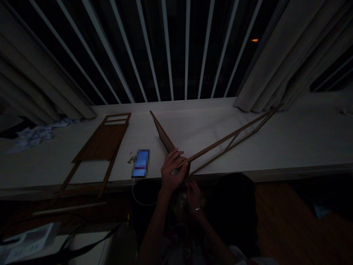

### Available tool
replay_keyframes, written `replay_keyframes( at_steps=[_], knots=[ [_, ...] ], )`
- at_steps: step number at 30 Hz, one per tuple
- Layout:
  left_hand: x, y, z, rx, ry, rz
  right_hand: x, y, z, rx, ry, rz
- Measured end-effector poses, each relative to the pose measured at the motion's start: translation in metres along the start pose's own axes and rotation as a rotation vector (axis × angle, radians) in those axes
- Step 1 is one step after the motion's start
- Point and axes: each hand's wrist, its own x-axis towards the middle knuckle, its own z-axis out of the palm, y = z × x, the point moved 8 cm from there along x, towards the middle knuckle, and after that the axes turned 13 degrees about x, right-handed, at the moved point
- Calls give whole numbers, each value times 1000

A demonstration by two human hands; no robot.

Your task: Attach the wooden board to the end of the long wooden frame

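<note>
A home room at night, most likely: 2 long cloth curtains (35,81) beside a dark window (176,48), with a wide white window sill (220,136) and a wooden floor (284,224) below.

Left hand (173,171) just above right hand (193,195)

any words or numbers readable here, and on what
No word, label, brand or number can be read. The phone has a blurred, pixelated screen, and any print on the white printed item at the lower left is too dark and small to read.
</note>
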Motion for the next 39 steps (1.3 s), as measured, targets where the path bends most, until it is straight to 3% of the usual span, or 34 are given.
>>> replay_keyframes(
  at_steps=[6,12,18,23,29,34,39],
  knots=[
    [0,0,-2,1,4,-2,-1,6,-1,89,52,47],
    [0,1,-3,2,2,-1,-15,47,-5,360,270,324],
    [0,1,-2,-8,7,-1,-25,73,29,654,30,671],
    [0,-1,-2,-11,9,-4,-17,63,36,892,25,681],
    [0,-1,-2,-9,7,-6,-16,57,40,917,2,731],
    [0,-1,-2,2,-12,-4,-17,61,41,958,73,671],
    [0,-2,-1,-1,-10,-13,-12,61,30,803,150,589]
  ],
)
